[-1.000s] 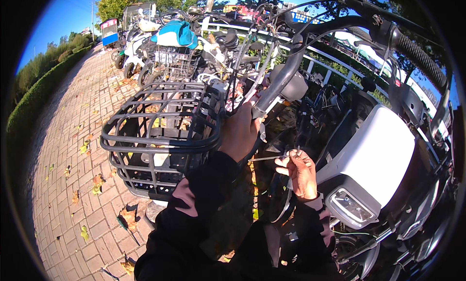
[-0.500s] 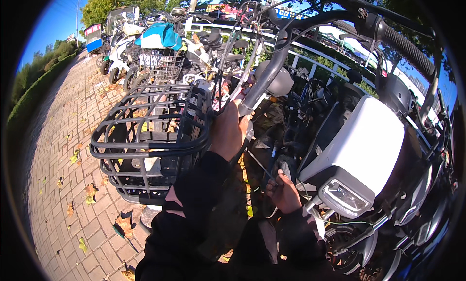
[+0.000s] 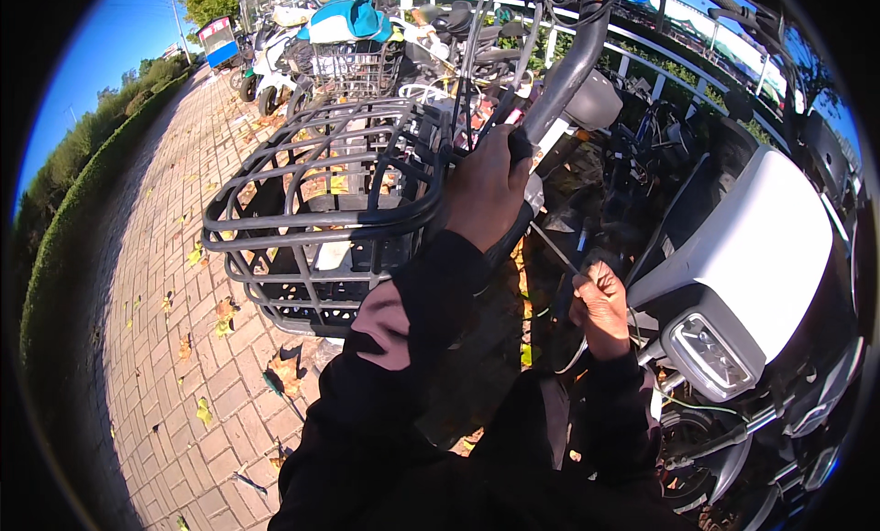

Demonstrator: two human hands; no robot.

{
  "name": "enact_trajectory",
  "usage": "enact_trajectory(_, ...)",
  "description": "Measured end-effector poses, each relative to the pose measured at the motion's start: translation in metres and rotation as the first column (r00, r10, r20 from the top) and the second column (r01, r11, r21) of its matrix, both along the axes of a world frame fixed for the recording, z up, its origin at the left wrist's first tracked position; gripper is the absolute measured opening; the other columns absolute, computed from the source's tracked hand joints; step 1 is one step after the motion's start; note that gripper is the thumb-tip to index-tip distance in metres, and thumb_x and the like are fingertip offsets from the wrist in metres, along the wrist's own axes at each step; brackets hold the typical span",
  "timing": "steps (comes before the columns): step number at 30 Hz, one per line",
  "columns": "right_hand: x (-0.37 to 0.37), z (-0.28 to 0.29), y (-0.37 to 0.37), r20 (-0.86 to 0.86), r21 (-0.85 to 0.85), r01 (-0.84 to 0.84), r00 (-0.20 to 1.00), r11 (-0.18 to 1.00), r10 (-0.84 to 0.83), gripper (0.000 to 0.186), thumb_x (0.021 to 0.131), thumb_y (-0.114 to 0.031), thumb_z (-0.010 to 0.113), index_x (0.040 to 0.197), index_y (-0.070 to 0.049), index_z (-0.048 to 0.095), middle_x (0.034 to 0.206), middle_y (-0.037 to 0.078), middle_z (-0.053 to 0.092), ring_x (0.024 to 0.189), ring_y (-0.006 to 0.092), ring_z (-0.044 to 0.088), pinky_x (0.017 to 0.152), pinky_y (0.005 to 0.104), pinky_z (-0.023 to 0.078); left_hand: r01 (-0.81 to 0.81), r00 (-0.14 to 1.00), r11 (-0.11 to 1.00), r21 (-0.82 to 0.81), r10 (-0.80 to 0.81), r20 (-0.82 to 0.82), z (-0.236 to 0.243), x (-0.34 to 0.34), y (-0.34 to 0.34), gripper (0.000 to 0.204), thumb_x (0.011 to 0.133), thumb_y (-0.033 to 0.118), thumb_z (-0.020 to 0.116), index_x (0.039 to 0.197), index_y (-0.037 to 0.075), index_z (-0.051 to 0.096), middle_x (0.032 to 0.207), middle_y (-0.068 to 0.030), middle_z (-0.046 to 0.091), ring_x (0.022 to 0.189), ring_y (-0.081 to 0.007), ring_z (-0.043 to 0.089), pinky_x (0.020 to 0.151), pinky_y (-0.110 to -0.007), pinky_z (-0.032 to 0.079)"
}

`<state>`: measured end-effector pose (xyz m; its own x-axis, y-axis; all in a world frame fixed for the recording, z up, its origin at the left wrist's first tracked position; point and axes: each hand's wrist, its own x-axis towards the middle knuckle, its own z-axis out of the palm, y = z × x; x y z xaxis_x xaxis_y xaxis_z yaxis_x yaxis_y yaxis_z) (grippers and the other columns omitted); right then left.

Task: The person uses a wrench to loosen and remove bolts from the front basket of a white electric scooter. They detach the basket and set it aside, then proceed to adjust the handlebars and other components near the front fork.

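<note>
My left hand (image 3: 486, 190) is wrapped round the lower end of a thick black handlebar stem (image 3: 566, 77), right behind a black basket (image 3: 321, 221). Lower and to the right, my right hand (image 3: 602, 304) pinches the near end of a thin metal rod (image 3: 555, 248). The rod slants up and left from those fingers to the base of the stem, below my left hand. Its far tip, where it meets the stem, is too small to make out. Through the basket's bars a pale flat piece (image 3: 333, 255) shows.
Close on the right stands a vehicle with a white front panel (image 3: 775, 247) and a headlight (image 3: 710, 352). A screwdriver (image 3: 280, 394) lies among leaves on the brick pavement (image 3: 174, 375). Parked scooters and a wire basket (image 3: 357, 70) with a teal cloth stand farther back, beside a white railing.
The view has tilted down and turned left, so everything sits farther right and higher. My right hand's fingers have curled closer round the rod. My left hand keeps its place on the stem.
</note>
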<state>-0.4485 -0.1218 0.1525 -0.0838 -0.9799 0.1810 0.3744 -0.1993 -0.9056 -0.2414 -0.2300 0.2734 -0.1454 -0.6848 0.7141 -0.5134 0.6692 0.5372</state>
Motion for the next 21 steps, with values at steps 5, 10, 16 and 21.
enact_trajectory(5, 0.002, 0.007, 0.006, -0.176, -0.086, 0.112, 0.976, 0.99, -0.126, 0.019, 0.097, -0.02, 0.065, 0.109, -0.009, 0.055, 0.074, -0.006, 0.046, 0.05, 0.0049, 0.039, 0.048, 0.0215, 0.033, 0.014, 1.0, 1.0, 0.003, -0.014, 0.008, -0.004, 0.0, -0.004, 0.049, 0.092, 0.023, 0.065, 0.131, -0.002, 0.05, 0.113, -0.0244, 0.065, 0.104, -0.0419, 0.063, 0.087, -0.047, 0.05)
enact_trajectory(10, -0.007, 0.038, 0.033, -0.112, -0.224, 0.22, 0.962, 0.949, -0.249, 0.053, 0.1, -0.028, 0.061, 0.141, 0.001, 0.043, 0.078, -0.001, 0.053, 0.067, 0.0063, 0.049, 0.06, 0.0213, 0.041, -0.009, 1.0, 0.993, -0.121, 0.007, -0.016, -0.003, -0.002, -0.006, 0.049, 0.092, 0.022, 0.066, 0.132, -0.001, 0.052, 0.097, -0.0224, 0.066, 0.092, -0.0389, 0.067, 0.078, -0.045, 0.051)
enact_trajectory(16, 0.002, 0.016, 0.025, 0.443, 0.271, -0.293, 0.884, 0.917, 0.151, 0.043, 0.092, -0.015, 0.054, 0.132, 0.001, 0.054, 0.071, -0.002, 0.047, 0.059, 0.009, 0.043, 0.056, 0.0255, 0.04, -0.023, 0.999, 0.996, 0.092, 0.02, 0.032, 0.005, -0.001, 0.004, 0.044, 0.092, 0.019, 0.065, 0.128, -0.001, 0.051, 0.102, -0.0223, 0.066, 0.096, -0.0415, 0.065, 0.079, -0.047, 0.052)
enact_trajectory(21, 0.002, 0.015, 0.024, 0.379, 0.047, -0.187, 0.912, 0.981, 0.156, 0.032, 0.097, -0.013, 0.055, 0.127, -0.003, 0.056, 0.065, -0.008, 0.033, 0.052, 0.0041, 0.031, 0.051, 0.0213, 0.028, -0.028, 0.999, 0.999, 0.036, 0.027, 0.044, 0.003, -0.001, -0.001, 0.046, 0.093, 0.022, 0.066, 0.129, -0.002, 0.052, 0.108, -0.0248, 0.066, 0.096, -0.0413, 0.066, 0.08, -0.047, 0.052)
